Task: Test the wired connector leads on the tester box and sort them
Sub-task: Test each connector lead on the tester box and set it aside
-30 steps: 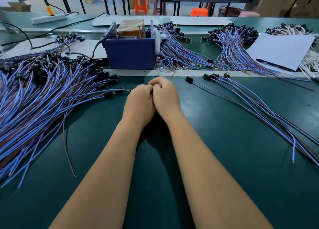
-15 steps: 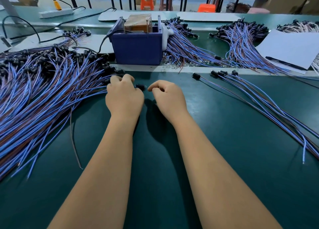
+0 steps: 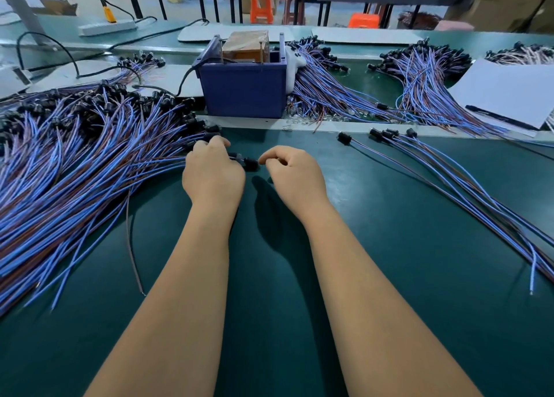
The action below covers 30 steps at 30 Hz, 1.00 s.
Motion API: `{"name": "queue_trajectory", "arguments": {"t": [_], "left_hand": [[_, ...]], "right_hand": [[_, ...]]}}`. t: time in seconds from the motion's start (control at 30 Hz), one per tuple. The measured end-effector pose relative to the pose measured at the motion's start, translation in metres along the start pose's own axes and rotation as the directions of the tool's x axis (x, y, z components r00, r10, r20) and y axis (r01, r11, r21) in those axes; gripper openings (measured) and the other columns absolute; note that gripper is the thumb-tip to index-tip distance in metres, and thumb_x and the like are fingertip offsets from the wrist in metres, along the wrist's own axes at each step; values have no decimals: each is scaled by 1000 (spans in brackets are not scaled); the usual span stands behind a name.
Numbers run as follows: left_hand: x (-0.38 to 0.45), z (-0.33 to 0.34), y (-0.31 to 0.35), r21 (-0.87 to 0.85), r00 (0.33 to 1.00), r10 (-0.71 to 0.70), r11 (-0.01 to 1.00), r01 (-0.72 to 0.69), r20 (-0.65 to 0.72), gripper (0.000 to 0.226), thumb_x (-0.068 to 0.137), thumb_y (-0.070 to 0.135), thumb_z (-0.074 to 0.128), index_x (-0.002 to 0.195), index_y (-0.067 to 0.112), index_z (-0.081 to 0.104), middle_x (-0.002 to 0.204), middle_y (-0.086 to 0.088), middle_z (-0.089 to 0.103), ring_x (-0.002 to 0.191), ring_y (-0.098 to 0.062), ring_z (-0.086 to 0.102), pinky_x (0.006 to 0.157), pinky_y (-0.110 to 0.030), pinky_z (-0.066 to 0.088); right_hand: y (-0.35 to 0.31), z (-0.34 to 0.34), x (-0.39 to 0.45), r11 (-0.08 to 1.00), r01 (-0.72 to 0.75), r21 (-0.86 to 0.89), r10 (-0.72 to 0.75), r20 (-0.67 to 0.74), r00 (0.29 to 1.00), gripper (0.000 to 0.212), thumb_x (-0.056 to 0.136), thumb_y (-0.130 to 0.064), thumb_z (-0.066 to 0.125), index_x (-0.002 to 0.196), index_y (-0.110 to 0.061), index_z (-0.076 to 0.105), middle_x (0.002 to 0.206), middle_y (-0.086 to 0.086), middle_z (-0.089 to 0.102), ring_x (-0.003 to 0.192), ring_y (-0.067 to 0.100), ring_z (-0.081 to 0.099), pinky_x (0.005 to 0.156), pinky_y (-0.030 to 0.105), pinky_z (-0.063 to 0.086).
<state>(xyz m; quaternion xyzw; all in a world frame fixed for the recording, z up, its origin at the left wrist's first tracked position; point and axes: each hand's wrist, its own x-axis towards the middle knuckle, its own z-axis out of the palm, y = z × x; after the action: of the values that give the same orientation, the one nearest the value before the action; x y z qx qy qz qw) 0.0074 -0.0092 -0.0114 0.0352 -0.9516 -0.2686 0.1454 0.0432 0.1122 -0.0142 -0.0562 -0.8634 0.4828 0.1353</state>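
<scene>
**Both hands at one lead beside the big pile**

The left hand point(image 3: 213, 175) lay knuckles-up at the edge of the large pile of leads point(image 3: 78, 169), its fingers curled over wires so that what they held was mostly hidden. One lead's black connector point(image 3: 250, 163) stuck out from under it, lying on the green mat point(image 3: 275, 276). The right hand point(image 3: 295, 176) had its fingers curled with the thumb and forefinger tips drawn together right at that connector; whether they actually pinched it could not be made out.

The leads were thin, flexible blue and brown wires ending in small black cylindrical plugs, far too many in the pile to count. To the right, a smaller sorted group point(image 3: 449, 181) fanned out, showing about five connector heads. Behind the hands stood the tester box point(image 3: 244, 88), a blue plastic bin with a brown block inside, its contents partly hidden. More bundles point(image 3: 419, 76) lay beyond, beside a white sheet point(image 3: 509, 94) cut off by the frame.
</scene>
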Motion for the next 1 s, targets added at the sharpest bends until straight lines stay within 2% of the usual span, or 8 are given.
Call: {"name": "queue_trajectory", "arguments": {"t": [0.2,0.33,0.47,0.6,0.73,0.8,0.87,1.0], "left_hand": [[1,1,-2,-135,992,26,990,-43,-125,29,99,16,47,120,18,67,126,-6,57,105,-24,56,74,-27,32],[2,2,4,-411,981,54,903,-129,-187,25,94,10,51,104,20,71,108,0,66,84,-9,53,72,-23,38],[-1,-2,17,-840,997,76,540,-46,-5,26,87,2,62,82,26,72,78,11,70,74,-2,61,76,-23,51],[-8,-5,28,-974,965,227,210,84,132,20,79,2,67,80,21,74,78,4,72,74,-11,64,73,-24,52],[-12,-11,32,-942,836,486,-68,328,256,25,86,14,51,78,13,74,76,-6,70,68,-19,65,66,-28,54],[-15,-15,32,-904,739,573,8,426,354,34,88,24,46,68,12,72,69,-6,65,64,-17,60,62,-24,51],[-19,-14,34,-884,663,593,219,414,457,39,86,30,47,55,16,65,59,-5,55,53,-13,51,51,-23,36],[-19,-10,33,-802,544,591,478,359,596,38,82,33,49,51,15,62,51,-5,46,41,-11,39,43,-22,23]], "right_hand": [[1,-1,0,1000,-5,21,5,-5,1000,26,89,-14,48,92,-26,71,68,-14,58,71,11,54,61,26,37],[1,0,1,997,-14,70,18,-48,999,24,90,-14,48,93,-25,69,68,-13,58,67,9,52,60,24,37],[0,-4,3,954,-59,295,97,-118,988,24,95,-10,44,91,-23,63,74,-1,65,65,17,54,64,30,45],[-10,-7,1,759,-85,646,119,-9,993,28,104,-19,37,91,-17,61,74,8,65,61,18,60,56,25,48],[-13,-10,1,550,-232,803,109,206,972,47,106,-40,26,92,-18,65,84,5,63,81,18,60,78,31,51],[-13,-13,0,473,-276,837,87,268,960,46,105,-36,30,85,-16,67,83,5,56,78,16,56,79,29,48],[-14,-16,0,450,-272,851,114,248,962,35,102,-25,41,79,-12,64,72,7,54,63,15,55,60,24,47],[-10,-22,3,516,-223,827,230,116,966,17,104,-12,42,105,-12,59,68,6,68,59,25,57,53,28,49]]}}
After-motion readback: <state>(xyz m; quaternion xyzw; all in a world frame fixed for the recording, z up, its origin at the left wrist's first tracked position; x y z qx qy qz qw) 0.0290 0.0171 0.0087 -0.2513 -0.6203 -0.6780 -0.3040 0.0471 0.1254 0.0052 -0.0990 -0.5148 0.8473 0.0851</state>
